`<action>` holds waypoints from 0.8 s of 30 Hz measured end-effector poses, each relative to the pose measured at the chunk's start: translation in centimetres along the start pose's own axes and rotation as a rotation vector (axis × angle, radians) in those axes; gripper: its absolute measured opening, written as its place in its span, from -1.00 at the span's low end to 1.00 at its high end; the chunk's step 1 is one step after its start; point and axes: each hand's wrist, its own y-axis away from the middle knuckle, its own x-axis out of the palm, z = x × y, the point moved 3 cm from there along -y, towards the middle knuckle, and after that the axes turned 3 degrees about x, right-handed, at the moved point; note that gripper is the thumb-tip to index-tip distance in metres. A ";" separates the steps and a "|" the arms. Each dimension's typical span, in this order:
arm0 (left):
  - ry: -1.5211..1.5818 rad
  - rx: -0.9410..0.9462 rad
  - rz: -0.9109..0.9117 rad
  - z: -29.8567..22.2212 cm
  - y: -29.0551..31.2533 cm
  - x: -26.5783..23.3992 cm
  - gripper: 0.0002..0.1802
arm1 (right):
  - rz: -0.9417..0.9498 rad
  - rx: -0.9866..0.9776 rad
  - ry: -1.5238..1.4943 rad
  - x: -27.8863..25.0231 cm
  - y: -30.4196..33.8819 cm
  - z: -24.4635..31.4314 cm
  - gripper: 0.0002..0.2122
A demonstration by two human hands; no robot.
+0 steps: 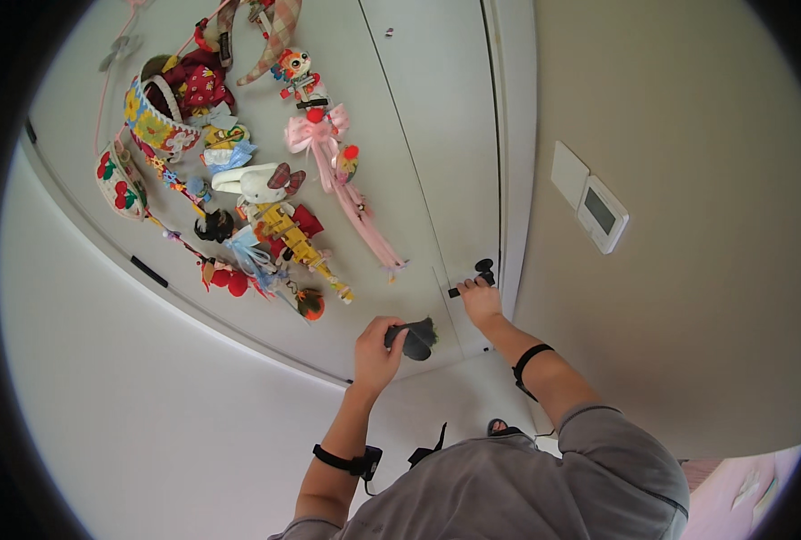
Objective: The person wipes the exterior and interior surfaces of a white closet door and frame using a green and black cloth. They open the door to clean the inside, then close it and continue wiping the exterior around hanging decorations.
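My left hand [378,354] is closed on a dark grey, soft-looking piece of cloth [421,337], which sticks out to the right of my fingers in front of the door. How it is folded is hard to make out. Farther right, my right hand [481,304] wraps around a black door handle [455,292] near the edge of the pale door [418,108]. Above the handle sits a small round black fitting [484,265].
Hair bows, headbands, clips and small toys hang on the door, among them a pink ribbon bow [315,133] and a flowered basket-like piece [153,117]. A white wall panel [604,214] is at the right. Below lies a dark shoe [497,427].
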 end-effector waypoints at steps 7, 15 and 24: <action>0.003 0.031 0.047 -1.7 -4.9 -1.8 -0.84 | 0.190 0.184 -0.549 -5.8 -2.2 1.7 -0.79; 0.055 0.301 0.075 -4.8 -13.8 -7.5 -0.80 | 0.000 -0.096 -1.310 -24.9 -3.6 8.3 -0.67; 0.111 0.514 -0.014 -6.6 -19.5 -12.4 -0.63 | -0.457 0.307 -1.957 -31.7 -7.7 4.0 -0.76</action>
